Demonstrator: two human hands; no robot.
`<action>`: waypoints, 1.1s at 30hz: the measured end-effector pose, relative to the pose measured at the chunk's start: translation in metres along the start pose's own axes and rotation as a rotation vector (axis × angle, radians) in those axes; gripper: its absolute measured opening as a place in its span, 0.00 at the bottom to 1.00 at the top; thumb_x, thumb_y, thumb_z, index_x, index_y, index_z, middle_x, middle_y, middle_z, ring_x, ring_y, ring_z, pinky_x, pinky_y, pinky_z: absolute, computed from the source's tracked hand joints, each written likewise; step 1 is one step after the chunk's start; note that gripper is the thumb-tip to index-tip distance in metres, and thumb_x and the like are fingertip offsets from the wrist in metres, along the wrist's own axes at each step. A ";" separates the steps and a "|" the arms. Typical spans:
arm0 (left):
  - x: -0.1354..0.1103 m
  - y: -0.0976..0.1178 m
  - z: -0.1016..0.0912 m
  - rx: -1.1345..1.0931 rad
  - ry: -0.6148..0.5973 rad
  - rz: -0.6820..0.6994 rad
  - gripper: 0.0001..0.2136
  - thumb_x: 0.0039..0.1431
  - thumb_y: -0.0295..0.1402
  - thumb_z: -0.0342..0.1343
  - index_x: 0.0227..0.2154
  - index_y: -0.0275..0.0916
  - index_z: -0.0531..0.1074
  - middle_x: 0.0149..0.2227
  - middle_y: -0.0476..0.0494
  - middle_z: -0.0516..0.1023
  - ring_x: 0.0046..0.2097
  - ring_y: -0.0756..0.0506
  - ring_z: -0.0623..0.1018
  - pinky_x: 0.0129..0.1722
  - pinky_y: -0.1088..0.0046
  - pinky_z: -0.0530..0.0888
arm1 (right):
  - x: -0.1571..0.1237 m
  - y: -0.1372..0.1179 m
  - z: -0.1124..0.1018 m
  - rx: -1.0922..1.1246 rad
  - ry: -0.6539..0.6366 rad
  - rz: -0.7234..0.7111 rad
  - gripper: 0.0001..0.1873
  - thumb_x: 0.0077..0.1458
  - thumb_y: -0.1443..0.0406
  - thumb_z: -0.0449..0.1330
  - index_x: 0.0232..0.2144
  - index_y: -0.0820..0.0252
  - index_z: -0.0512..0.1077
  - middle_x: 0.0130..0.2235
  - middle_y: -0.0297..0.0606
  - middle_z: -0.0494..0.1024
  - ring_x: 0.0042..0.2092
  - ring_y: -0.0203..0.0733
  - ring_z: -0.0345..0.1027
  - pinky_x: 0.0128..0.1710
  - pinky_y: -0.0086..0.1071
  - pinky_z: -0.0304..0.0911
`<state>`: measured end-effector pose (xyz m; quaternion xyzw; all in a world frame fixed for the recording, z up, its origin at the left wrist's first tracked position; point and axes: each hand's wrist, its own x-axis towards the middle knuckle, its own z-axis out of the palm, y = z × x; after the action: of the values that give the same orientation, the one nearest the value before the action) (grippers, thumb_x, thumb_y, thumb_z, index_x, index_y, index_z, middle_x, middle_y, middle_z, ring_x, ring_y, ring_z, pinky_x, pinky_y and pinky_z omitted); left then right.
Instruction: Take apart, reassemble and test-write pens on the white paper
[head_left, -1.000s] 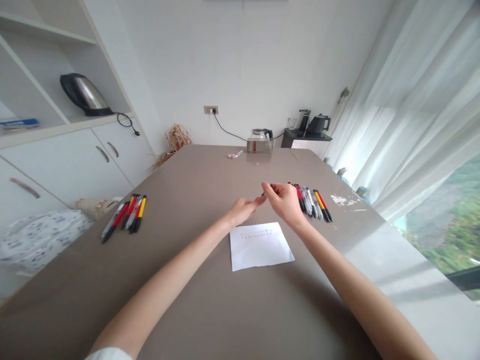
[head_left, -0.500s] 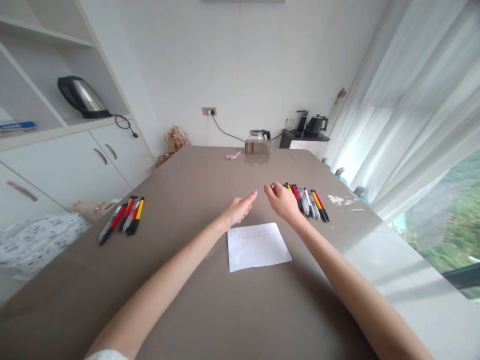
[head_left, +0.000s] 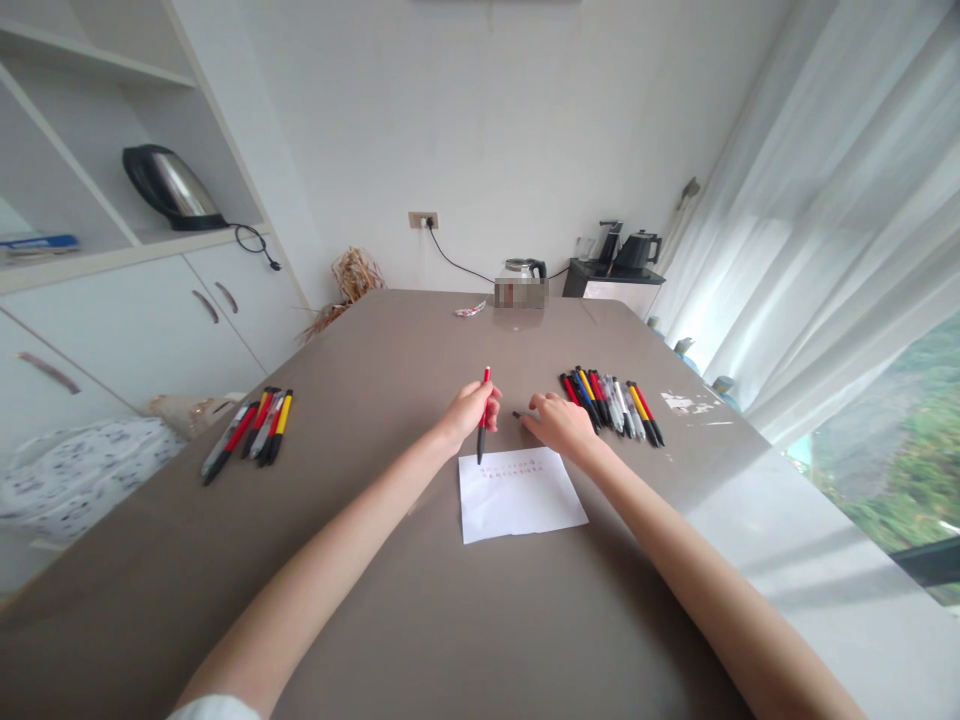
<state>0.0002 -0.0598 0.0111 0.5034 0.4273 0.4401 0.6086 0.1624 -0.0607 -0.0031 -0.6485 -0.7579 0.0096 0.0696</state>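
Note:
My left hand [head_left: 465,412] is closed round a red and black pen [head_left: 484,412], held nearly upright with its tip just above the top edge of a white sheet of paper [head_left: 523,497]. The sheet has a line of small writing near its top. My right hand [head_left: 561,422] lies low on the table just right of the pen, its fingers pinched on a small dark piece [head_left: 516,413] that looks like a pen cap. A row of several pens [head_left: 609,400] lies just right of my right hand.
A second bunch of pens [head_left: 253,432] lies near the left edge of the brown table [head_left: 390,340]. A kettle [head_left: 523,268] and a small wrapper [head_left: 469,309] sit at the far end. White cupboards stand to the left, curtains to the right.
A second ago both hands met at one pen above the table. They have since parted and dropped toward the paper, and my left hand now holds the pen upright.

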 end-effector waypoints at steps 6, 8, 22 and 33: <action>0.005 0.002 -0.007 -0.214 0.163 0.174 0.06 0.56 0.34 0.45 0.30 0.37 0.57 0.29 0.43 0.75 0.30 0.49 0.75 0.37 0.67 0.69 | 0.007 0.003 -0.011 0.612 -0.074 0.056 0.28 0.52 0.48 0.40 0.32 0.63 0.70 0.29 0.41 0.74 0.26 0.35 0.64 0.25 0.27 0.54; 0.005 0.003 -0.008 -0.282 0.168 0.267 0.07 0.56 0.35 0.46 0.30 0.38 0.55 0.34 0.40 0.75 0.36 0.48 0.75 0.41 0.65 0.67 | 0.007 0.000 -0.010 0.910 -0.289 0.054 0.32 0.51 0.45 0.39 0.29 0.65 0.70 0.25 0.42 0.74 0.20 0.32 0.60 0.18 0.25 0.50; 0.006 0.003 -0.015 -0.207 -0.066 0.273 0.10 0.45 0.30 0.57 0.32 0.33 0.69 0.38 0.39 0.75 0.42 0.46 0.73 0.47 0.65 0.65 | 0.011 0.002 -0.005 1.839 -0.374 0.236 0.21 0.47 0.52 0.53 0.15 0.63 0.60 0.10 0.27 0.58 0.12 0.23 0.43 0.10 0.20 0.34; 0.011 -0.007 -0.018 -0.230 0.291 0.188 0.14 0.41 0.38 0.60 0.27 0.31 0.70 0.29 0.40 0.75 0.32 0.49 0.76 0.37 0.71 0.72 | 0.002 -0.022 -0.001 1.783 -0.118 0.045 0.12 0.45 0.60 0.59 0.23 0.67 0.69 0.23 0.40 0.74 0.20 0.29 0.63 0.17 0.21 0.59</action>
<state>-0.0133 -0.0455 0.0010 0.3994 0.4087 0.6091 0.5500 0.1409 -0.0627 0.0003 -0.3663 -0.4582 0.6301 0.5088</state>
